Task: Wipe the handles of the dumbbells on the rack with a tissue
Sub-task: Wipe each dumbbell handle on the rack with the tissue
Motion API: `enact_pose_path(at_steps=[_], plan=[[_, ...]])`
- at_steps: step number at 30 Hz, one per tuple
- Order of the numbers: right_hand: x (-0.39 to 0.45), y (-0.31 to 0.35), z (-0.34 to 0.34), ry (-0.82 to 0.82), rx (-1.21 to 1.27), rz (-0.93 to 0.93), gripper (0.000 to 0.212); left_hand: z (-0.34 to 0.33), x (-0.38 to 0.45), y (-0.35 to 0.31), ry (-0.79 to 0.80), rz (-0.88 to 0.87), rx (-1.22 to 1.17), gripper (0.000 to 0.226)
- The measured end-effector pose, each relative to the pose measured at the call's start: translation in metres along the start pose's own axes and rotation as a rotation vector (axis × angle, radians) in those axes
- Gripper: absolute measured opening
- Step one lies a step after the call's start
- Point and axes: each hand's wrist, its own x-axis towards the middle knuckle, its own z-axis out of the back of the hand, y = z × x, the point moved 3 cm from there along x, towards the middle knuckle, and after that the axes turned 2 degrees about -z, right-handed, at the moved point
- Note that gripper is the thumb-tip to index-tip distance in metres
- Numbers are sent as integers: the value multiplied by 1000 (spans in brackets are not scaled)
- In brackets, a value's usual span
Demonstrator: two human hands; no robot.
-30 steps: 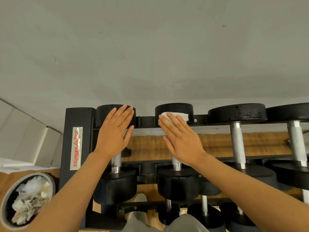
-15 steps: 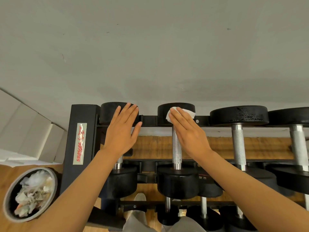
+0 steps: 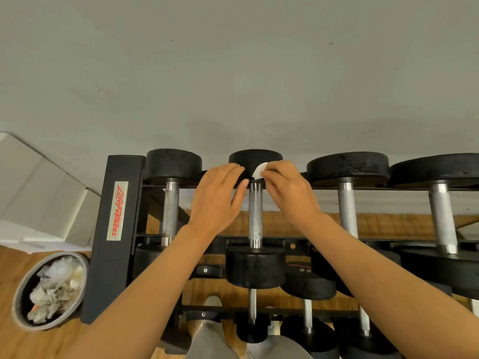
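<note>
- Pinching a white tissue [image 3: 259, 171] between fingers and thumb, the right hand [image 3: 290, 193] is holding it against the far end of the second dumbbell's handle [image 3: 255, 213], where the steel bar meets the far black head [image 3: 255, 160]
- The left hand [image 3: 216, 200] is lying just left of that handle, fingers straight and together, gripping nothing; its fingertips are reaching toward the far head and its thumb is lying beside the bar, contact not determinable
- The tissue is sitting between the two hands' fingertips, mostly covered by the right fingers
- The handle is showing bare below both hands, running toward the person to the near head [image 3: 255, 268]
- Left of the left hand, the first dumbbell's handle [image 3: 169, 211] is standing untouched, with the black rack post [image 3: 114, 237] beyond it
- Right of the right hand, two larger dumbbell handles [image 3: 347, 211] are resting on the same tier
- Well left of the left forearm, a grey bin [image 3: 49, 291] is holding crumpled paper on the wooden floor [image 3: 15, 340]
</note>
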Motion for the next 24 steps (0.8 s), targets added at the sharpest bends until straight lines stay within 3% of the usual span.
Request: enact_pose_path(at_steps=[6, 9, 13, 19, 24], plan=[[-23, -22, 39, -36, -93, -30, 15, -13, 19, -28, 18, -104, 9, 41], [-29, -36, 61, -28, -207, -38, 25, -22, 27, -38, 15, -143, -12, 39], [-38, -60, 86, -62, -338, -90, 23, -39, 33, -41, 36, -164, 17, 33], [-40, -70, 89, -60, -448, -67, 22, -52, 37, -32, 90, -170, 51, 37], [-36, -76, 100, -193, -483, -232, 18, -56, 34, -23, 113, -209, 14, 41]])
